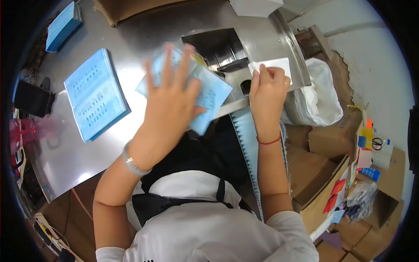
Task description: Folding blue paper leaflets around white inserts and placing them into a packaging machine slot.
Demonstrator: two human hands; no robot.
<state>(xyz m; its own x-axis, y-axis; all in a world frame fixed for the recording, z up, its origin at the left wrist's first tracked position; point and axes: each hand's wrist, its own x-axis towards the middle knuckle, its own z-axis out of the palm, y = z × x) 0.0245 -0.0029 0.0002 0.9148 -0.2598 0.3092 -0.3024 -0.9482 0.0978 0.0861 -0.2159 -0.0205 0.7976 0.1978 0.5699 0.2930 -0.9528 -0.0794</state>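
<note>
Left hand (168, 102) spread flat on one blurred blue packet (209, 94) at centre, right hand (268, 89) at 1 o'clock pinching one white sheet (273, 65) beside machine slot (227, 54), two blue stacks (94, 94) (63, 26) at 9 and 10 o'clock, one white bag (318, 96) at 3 o'clock

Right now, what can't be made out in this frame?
Head view:
- Left hand and light blue packets: motion-blurred; count unclear.
- White sheet under right hand: partly covered by fingers.
- Machine slot: interior dark.
- Blue stack: print too small.
</note>
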